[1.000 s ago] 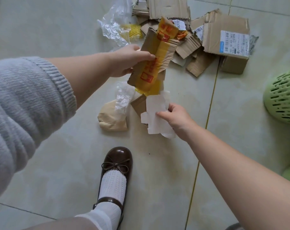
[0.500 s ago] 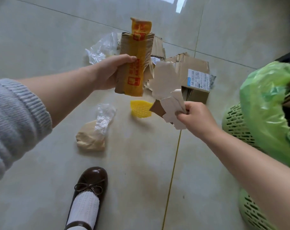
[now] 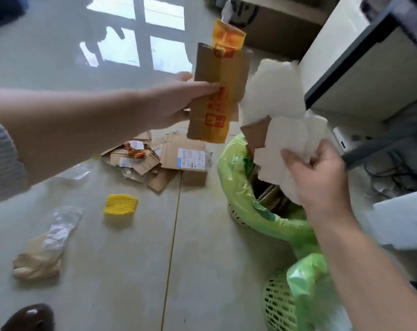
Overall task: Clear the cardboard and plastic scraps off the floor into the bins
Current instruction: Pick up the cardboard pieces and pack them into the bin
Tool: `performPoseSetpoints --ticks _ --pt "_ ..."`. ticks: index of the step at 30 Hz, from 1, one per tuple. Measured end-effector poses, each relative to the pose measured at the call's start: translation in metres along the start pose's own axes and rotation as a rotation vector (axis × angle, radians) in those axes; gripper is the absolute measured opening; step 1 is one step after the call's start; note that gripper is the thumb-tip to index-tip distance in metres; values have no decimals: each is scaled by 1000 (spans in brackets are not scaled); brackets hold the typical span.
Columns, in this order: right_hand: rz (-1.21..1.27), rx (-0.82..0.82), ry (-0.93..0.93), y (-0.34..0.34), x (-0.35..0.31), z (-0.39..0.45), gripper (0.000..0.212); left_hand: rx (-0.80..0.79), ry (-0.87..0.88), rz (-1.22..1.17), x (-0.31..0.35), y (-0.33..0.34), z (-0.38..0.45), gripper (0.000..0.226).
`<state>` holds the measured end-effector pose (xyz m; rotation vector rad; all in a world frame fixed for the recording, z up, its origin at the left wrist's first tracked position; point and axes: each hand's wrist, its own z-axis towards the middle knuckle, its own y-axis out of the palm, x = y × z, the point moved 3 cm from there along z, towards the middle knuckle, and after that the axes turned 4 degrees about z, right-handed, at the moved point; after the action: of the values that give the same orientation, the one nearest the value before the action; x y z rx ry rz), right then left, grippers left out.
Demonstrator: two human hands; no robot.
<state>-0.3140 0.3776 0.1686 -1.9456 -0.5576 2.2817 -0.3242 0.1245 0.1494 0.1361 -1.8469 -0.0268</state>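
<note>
My left hand (image 3: 176,101) grips a brown cardboard strip with yellow tape (image 3: 217,91), held upright in the air left of the bins. My right hand (image 3: 319,177) grips a white-faced cardboard piece (image 3: 284,120) right above the far green-lined bin (image 3: 241,187), which holds cardboard. A second green-lined basket bin (image 3: 298,290) stands nearer me. On the floor lie a pile of cardboard scraps (image 3: 159,161), a yellow ribbed scrap (image 3: 120,204), a crumpled plastic and tan wrapper (image 3: 45,247) and clear plastic film (image 3: 76,173).
A white cabinet or desk with a dark edge (image 3: 360,63) rises at the right, with cables (image 3: 393,170) on the floor under it. A cardboard box (image 3: 281,29) stands at the back. My brown shoe (image 3: 28,317) is at the bottom left.
Both hands rose and swung right with their cardboard pieces. The view turned toward the bins, and my right hand now hangs over the far bin's opening.
</note>
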Motion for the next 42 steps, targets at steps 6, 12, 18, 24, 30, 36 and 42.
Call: performPoseSetpoints --ticks 6,12,18,24,30,36,42 --pt "13 292 159 -70 29 20 17 97 14 49 0 120 28 41" --pt "48 609 208 -97 60 12 15 367 104 331 -42 158 23 51" --pt "-237 317 348 -76 85 5 25 358 179 666 -58 160 19 66" --pt "-405 -58 257 -50 78 -2 41 283 306 810 -59 162 16 30" --pt "-778 -178 316 -33 100 1 22 270 298 1178 -77 166 24 32" --pt "-737 -22 176 -39 67 13 69 259 277 814 -69 140 12 60" --pt "-582 -49 -300 28 0 15 46 264 122 702 -77 49 -7 36"
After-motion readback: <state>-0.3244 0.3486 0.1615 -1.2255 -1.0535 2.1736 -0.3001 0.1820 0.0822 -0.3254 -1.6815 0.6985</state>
